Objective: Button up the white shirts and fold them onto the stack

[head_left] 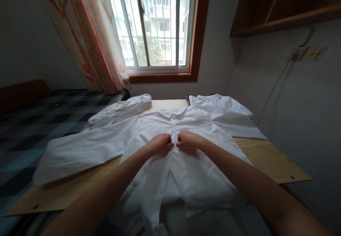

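Note:
A white long-sleeved shirt lies spread out, front side up, with its collar toward the window and its sleeves out to both sides. The upper front is joined along the middle, while the lower front edges hang apart. My left hand is closed in a pinch on the left front edge near the middle. Just across from it, my right hand pinches the other front edge. Only a narrow gap separates the two hands. Whatever button lies between the fingers is too small to make out.
The shirt rests on a wooden board. Folded white shirts are stacked at the back right, and a bunched white garment lies at the back left. A bed with a checkered sheet stands left, beneath a curtain.

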A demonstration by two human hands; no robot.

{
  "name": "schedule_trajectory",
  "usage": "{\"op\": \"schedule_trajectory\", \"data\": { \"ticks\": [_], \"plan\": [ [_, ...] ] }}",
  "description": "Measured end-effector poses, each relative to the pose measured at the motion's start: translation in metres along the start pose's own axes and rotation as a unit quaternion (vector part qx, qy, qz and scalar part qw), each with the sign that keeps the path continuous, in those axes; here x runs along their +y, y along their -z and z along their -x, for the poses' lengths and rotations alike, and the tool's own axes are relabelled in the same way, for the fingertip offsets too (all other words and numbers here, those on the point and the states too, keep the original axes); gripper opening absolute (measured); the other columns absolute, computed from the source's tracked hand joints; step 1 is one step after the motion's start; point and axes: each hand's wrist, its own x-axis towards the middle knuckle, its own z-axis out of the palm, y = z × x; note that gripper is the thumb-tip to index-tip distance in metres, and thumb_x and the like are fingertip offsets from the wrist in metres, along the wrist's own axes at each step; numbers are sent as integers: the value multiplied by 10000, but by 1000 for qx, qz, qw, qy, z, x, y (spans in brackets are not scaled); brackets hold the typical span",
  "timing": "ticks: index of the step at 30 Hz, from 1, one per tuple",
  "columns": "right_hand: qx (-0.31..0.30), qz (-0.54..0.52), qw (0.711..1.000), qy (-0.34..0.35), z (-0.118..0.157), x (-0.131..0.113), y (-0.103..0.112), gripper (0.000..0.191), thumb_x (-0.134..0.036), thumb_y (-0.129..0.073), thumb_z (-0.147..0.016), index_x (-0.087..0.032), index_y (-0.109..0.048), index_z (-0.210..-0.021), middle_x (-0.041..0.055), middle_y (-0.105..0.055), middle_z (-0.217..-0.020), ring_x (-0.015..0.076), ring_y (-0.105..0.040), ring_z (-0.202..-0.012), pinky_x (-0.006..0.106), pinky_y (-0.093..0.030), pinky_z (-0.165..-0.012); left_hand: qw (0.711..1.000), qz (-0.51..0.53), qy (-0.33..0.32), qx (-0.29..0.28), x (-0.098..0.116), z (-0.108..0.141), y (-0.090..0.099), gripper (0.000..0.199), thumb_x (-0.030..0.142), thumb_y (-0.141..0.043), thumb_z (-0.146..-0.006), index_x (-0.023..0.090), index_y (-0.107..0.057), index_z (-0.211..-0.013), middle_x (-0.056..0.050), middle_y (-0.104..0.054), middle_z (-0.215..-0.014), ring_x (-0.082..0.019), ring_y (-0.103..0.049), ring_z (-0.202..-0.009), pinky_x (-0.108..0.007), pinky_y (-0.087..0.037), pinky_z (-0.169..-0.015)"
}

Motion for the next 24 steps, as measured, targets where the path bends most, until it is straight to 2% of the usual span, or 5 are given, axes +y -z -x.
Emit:
{"op": "schedule_trajectory", "data": {
  "ticks": [7, 12, 16, 19, 24],
  "plan": [
    [-47, -295, 954, 35, 8, 46, -1, 93, -233, -593, -752, -176, -591, -679, -18, -615, -622, 98, -526, -535, 200, -377, -503, 1000, -13, 2, 0, 12, -5, 5, 136, 275, -549, -833, 192, -653, -804, -67, -708, -825, -210, -646, -774, -281, -440, -665],
    [-50, -384, 919, 73, 3, 63, -10, 201, -357, -676, -737, -169, -609, -716, -33, -570, -623, 96, -491, -563, 210, -368, -539, 992, 120, 24, -11, 24, -17, 9, 137, 284, -564, -799, 195, -586, -696, 1, -639, -653, -151, -579, -616, -250, -409, -567],
    [-28, -473, 876, 85, 2, 67, -20, 277, -422, -717, -715, -165, -615, -736, -40, -544, -642, 95, -488, -607, 217, -388, -597, 933, 332, 117, -74, 27, -23, 8, 250, 339, -593, -813, 192, -527, -623, 41, -559, -502, -115, -521, -460, -235, -416, -494],
    [-19, -486, 869, 91, 5, 65, -22, 290, -422, -732, -704, -164, -601, -726, -44, -531, -637, 93, -475, -605, 216, -369, -586, 891, 417, 158, -87, 26, -22, 5, 313, 400, -686, -768, 183, -526, -608, 38, -571, -495, -103, -529, -449, -228, -432, -493],
    [-21, -468, 878, 96, 10, 63, -18, 259, -403, -698, -735, -169, -587, -731, -44, -530, -653, 98, -481, -614, 218, -373, -589, 887, 431, 138, -89, 18, -17, -2, 383, 491, -680, -758, 188, -510, -598, 48, -534, -477, -95, -496, -425, -223, -397, -469]
  ]
}}
